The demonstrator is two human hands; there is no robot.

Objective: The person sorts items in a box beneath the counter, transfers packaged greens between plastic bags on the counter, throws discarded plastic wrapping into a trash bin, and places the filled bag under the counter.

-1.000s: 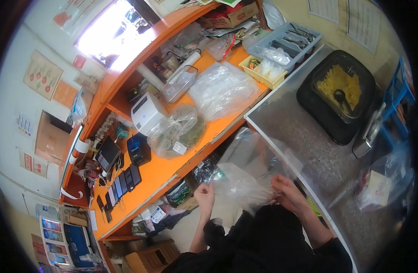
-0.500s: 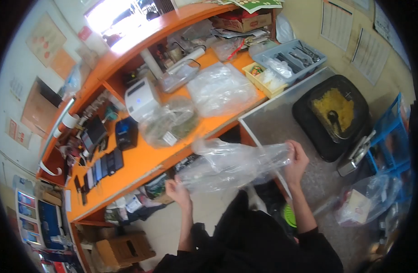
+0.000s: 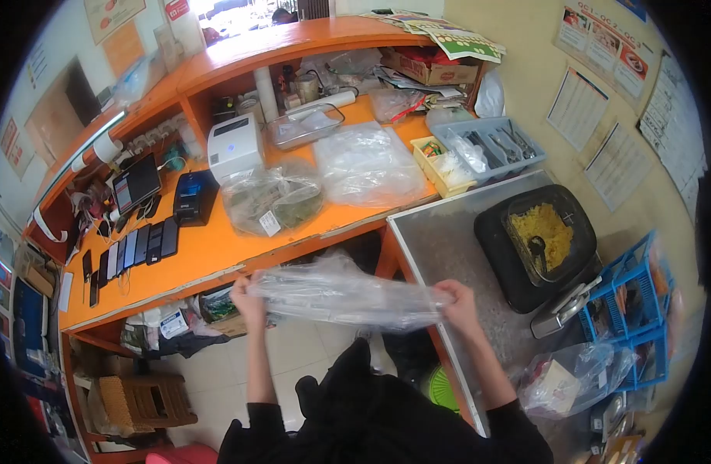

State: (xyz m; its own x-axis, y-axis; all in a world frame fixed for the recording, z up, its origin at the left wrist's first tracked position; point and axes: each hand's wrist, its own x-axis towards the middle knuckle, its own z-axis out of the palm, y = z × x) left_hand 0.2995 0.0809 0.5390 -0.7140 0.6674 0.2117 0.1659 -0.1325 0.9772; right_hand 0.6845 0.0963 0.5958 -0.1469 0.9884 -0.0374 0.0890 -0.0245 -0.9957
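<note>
A large clear plastic bag [image 3: 344,298] is stretched sideways between my two hands, in front of the orange counter. My left hand [image 3: 249,300] is closed on its left end. At the other end, my right hand [image 3: 457,303] pinches the plastic beside the metal table's edge. On the counter behind lies a flat stack of clear plastic bags [image 3: 367,166]. Left of that stack sits a clear bag with greenish contents [image 3: 276,199] and a white label.
Several phones [image 3: 139,249] lie in a row on the counter [image 3: 324,224], near a black card-printer-like device [image 3: 194,199] and a white printer [image 3: 235,147]. A blue cutlery tray [image 3: 491,151] stands at the back. On the metal table [image 3: 448,247] rest a black pan with yellow food [image 3: 541,240] and blue baskets [image 3: 630,309].
The bag has been pulled straighter and more level between my hands. My view has turned, and both hands now appear further left in it.
</note>
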